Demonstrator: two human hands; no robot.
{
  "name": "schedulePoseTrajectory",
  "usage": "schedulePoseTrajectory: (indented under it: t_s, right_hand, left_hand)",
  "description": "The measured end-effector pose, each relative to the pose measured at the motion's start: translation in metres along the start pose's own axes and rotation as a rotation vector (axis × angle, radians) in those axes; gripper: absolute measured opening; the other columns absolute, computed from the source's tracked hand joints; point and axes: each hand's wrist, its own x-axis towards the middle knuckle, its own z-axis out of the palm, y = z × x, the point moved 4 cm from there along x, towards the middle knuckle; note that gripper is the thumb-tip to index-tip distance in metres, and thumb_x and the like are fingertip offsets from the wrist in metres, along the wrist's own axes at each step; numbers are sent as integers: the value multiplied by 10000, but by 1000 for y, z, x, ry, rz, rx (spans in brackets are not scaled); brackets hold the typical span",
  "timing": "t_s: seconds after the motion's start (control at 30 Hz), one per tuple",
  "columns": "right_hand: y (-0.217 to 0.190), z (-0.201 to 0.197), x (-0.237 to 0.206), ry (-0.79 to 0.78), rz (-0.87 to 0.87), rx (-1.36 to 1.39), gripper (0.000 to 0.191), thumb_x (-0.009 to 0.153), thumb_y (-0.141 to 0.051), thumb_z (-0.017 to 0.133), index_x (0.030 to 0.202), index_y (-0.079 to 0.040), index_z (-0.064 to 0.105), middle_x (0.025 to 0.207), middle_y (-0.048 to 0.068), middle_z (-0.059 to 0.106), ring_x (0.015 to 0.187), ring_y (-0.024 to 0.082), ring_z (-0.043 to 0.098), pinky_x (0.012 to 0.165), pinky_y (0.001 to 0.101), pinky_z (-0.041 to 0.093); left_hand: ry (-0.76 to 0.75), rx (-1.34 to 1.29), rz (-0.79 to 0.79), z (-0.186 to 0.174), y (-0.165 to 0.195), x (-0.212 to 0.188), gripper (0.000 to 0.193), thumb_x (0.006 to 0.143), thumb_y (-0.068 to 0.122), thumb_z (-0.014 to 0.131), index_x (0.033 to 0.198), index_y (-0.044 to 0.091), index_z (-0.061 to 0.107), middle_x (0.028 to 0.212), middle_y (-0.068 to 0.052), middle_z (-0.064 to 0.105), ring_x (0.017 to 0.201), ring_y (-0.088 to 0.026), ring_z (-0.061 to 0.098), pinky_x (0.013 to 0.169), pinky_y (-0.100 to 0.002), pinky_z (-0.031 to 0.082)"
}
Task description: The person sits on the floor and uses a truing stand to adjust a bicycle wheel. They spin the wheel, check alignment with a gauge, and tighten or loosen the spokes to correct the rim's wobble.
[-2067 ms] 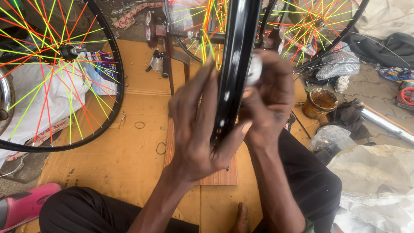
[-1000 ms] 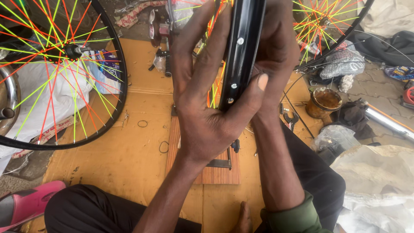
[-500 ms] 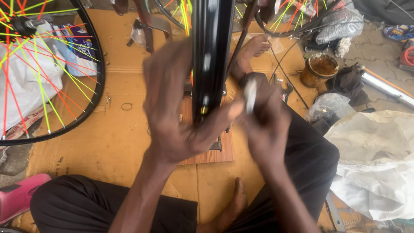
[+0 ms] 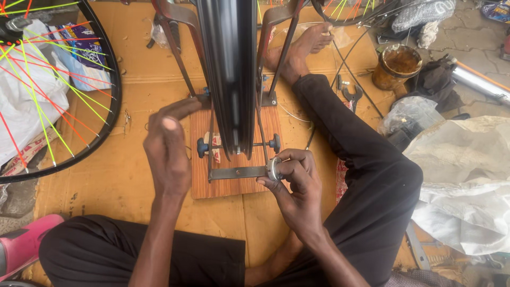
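Note:
A black bicycle rim stands upright in a metal truing stand fixed to a wooden base board. My right hand grips a round silver knob at the right end of the stand's lower crossbar. My left hand hovers just left of the rim with fingers spread, its fingertips close to the stand's left leg, holding nothing. Two black knobs on a thin rod sit either side of the rim.
A second wheel with bright coloured spokes lies at the left over white bags. Cardboard covers the floor. Pliers, a brown tin, plastic bags and a metal tube lie to the right. My legs frame the stand.
Both hands have come off the rim and dropped lower. My right hand now holds the silver knob at the stand's base; my left hand has opened beside the rim.

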Motion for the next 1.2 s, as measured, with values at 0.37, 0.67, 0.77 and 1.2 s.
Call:
schedulePoseTrajectory:
  t_s: [0.37,0.67,0.77,1.2]
  right_hand:
    - [4,2,-2,7,27,33,238,839,51,809,985,-21,635,1181,66,546,984,123,652,826,264,616]
    - [6,4,-3,2,41,51,234,849,47,794,1001,-25,631,1195,65,542,1001,120,658,854,279,596]
    - [7,4,-3,4,49,69,233,850,52,790,1004,-23,632,1201,67,542,1011,123,663,862,283,600]
    - [8,5,-4,6,45,65,217,855,43,783,1007,-23,642,1208,67,549,1024,130,683,872,286,600]
  left_hand:
    - [-49,76,69,5,15,-17,606,1158,477,344,1186,2,720,1230,-155,715,1223,-286,624,1050,-406,484]
    - [-49,66,103,5,18,-22,589,1142,502,378,1236,16,697,1241,-147,706,1213,-295,631,1082,-419,457]
    - [-58,92,146,5,22,-23,600,1134,535,382,1258,35,692,1260,-131,705,1227,-302,624,1135,-433,424]
    - [-66,105,215,10,23,-26,566,1113,536,406,1172,49,688,1178,-112,720,1177,-279,666,1156,-439,417]
